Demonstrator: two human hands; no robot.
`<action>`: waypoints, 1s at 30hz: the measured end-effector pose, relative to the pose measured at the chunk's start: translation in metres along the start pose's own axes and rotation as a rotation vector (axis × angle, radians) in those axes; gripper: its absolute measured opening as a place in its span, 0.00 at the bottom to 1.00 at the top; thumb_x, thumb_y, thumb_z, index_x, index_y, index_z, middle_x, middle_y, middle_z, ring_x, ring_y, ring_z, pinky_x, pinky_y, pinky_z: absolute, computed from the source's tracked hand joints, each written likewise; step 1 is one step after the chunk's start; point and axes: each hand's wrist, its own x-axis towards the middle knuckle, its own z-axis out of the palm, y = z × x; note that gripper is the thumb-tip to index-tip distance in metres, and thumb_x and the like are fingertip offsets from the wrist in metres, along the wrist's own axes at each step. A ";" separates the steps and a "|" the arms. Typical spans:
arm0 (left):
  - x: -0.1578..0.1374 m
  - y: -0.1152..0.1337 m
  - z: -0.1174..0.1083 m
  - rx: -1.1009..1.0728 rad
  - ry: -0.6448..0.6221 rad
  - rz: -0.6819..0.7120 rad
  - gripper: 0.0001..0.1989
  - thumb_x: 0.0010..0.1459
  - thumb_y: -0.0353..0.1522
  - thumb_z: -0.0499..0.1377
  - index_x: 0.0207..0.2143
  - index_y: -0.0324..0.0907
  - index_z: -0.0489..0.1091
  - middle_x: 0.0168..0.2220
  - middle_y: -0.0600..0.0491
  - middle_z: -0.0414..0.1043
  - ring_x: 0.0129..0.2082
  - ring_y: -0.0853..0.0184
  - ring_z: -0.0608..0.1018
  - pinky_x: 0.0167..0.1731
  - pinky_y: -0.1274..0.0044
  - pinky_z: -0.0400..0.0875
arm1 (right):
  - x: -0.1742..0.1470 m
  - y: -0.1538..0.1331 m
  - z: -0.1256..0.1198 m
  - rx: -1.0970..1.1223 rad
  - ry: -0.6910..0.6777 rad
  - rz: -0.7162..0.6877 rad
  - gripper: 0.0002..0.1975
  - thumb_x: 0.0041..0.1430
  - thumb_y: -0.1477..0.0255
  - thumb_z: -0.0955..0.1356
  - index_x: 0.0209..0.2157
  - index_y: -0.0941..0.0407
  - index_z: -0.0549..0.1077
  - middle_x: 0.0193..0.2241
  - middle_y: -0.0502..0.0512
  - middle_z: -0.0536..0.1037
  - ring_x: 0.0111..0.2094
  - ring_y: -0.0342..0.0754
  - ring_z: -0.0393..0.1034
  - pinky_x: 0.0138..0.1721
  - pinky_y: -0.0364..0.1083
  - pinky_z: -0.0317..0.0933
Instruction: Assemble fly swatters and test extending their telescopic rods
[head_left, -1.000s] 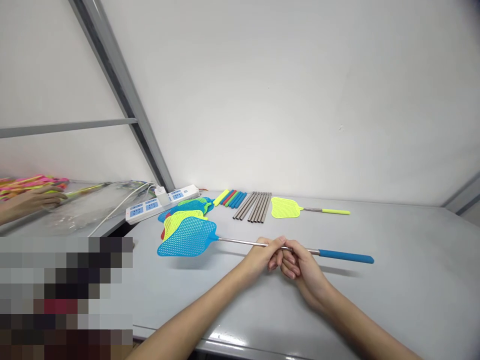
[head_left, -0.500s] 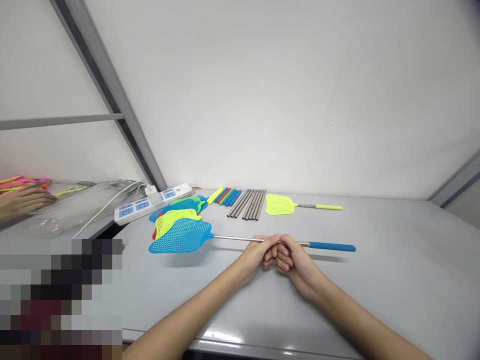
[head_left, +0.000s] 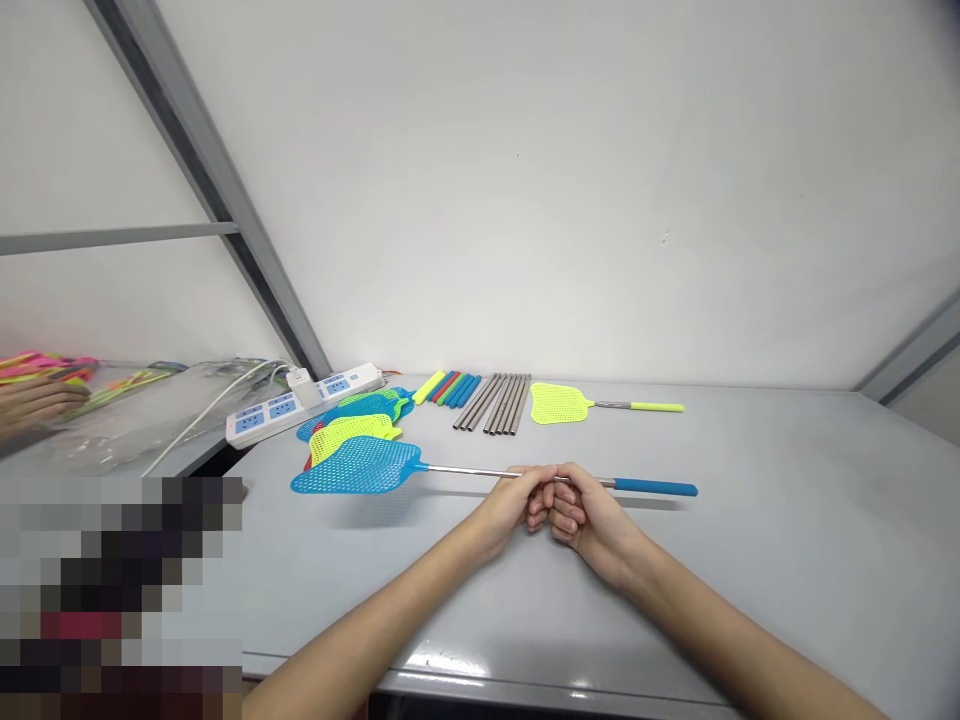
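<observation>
A fly swatter point(head_left: 358, 466) with a blue perforated head, thin metal rod and blue grip lies level in my two hands, just above the table. My left hand point(head_left: 519, 500) is closed around the rod, and my right hand point(head_left: 581, 508) is closed on it right beside, thumbs meeting on top. The head points left and the blue grip point(head_left: 655, 487) sticks out to the right. Fingers hide the middle of the rod. Behind it, a yellow fly swatter point(head_left: 560, 404) with a shorter rod and yellow grip rests on the table.
Metal tubes point(head_left: 495, 405) and coloured grips point(head_left: 455, 389) lie along the back of the grey table point(head_left: 750, 540). Swatter heads point(head_left: 349, 437) overlap at left, near a white power strip point(head_left: 307, 400). A co-worker's hand point(head_left: 37, 403) is at far left by plastic bags point(head_left: 150, 420).
The blue swatter has shifted slightly to the left, its head tilting a little flatter. Both hands keep their grip on the rod. The co-worker's hand has moved left.
</observation>
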 end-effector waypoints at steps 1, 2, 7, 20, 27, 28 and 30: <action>0.000 0.000 0.000 -0.007 -0.006 -0.002 0.17 0.48 0.39 0.50 0.13 0.38 0.56 0.09 0.60 0.51 0.10 0.77 0.56 0.13 0.81 0.46 | 0.000 0.000 0.000 0.001 -0.001 0.006 0.17 0.46 0.66 0.61 0.12 0.57 0.52 0.06 0.42 0.49 0.11 0.35 0.42 0.15 0.39 0.41; 0.000 0.000 -0.001 -0.015 -0.009 -0.004 0.17 0.48 0.39 0.50 0.13 0.38 0.56 0.08 0.59 0.51 0.10 0.77 0.56 0.13 0.81 0.46 | 0.000 0.000 -0.001 0.001 -0.004 0.011 0.17 0.46 0.66 0.62 0.12 0.57 0.53 0.07 0.42 0.49 0.11 0.35 0.42 0.15 0.38 0.41; 0.001 -0.001 -0.001 -0.048 -0.001 -0.010 0.18 0.48 0.38 0.49 0.11 0.38 0.56 0.08 0.59 0.50 0.10 0.76 0.57 0.14 0.80 0.48 | 0.000 0.000 -0.001 0.006 -0.019 0.024 0.17 0.47 0.66 0.62 0.12 0.57 0.53 0.07 0.41 0.48 0.11 0.35 0.41 0.15 0.38 0.41; 0.001 -0.001 0.000 -0.016 -0.016 -0.049 0.21 0.49 0.44 0.47 0.12 0.38 0.57 0.09 0.58 0.52 0.11 0.76 0.57 0.14 0.81 0.50 | -0.002 -0.002 -0.003 0.063 -0.031 0.062 0.17 0.47 0.66 0.62 0.13 0.57 0.52 0.07 0.41 0.48 0.11 0.35 0.40 0.15 0.38 0.41; 0.001 -0.001 0.002 -0.016 0.046 -0.033 0.24 0.51 0.44 0.44 0.10 0.39 0.55 0.07 0.58 0.51 0.10 0.76 0.56 0.14 0.80 0.50 | -0.003 -0.004 0.001 0.073 -0.010 0.062 0.15 0.46 0.68 0.62 0.13 0.57 0.52 0.07 0.41 0.47 0.11 0.35 0.41 0.15 0.38 0.41; 0.001 -0.001 0.003 -0.026 0.061 -0.022 0.24 0.51 0.44 0.44 0.10 0.39 0.54 0.07 0.58 0.50 0.10 0.76 0.56 0.14 0.80 0.49 | -0.003 -0.004 0.001 0.066 -0.010 0.055 0.15 0.46 0.68 0.62 0.13 0.57 0.52 0.07 0.41 0.47 0.11 0.35 0.41 0.15 0.38 0.41; 0.000 -0.001 0.004 -0.044 0.085 -0.008 0.24 0.51 0.43 0.44 0.09 0.39 0.54 0.07 0.59 0.48 0.10 0.76 0.56 0.14 0.80 0.49 | -0.003 -0.004 0.002 0.038 -0.006 0.039 0.15 0.46 0.68 0.62 0.13 0.57 0.53 0.07 0.41 0.48 0.11 0.35 0.42 0.16 0.38 0.42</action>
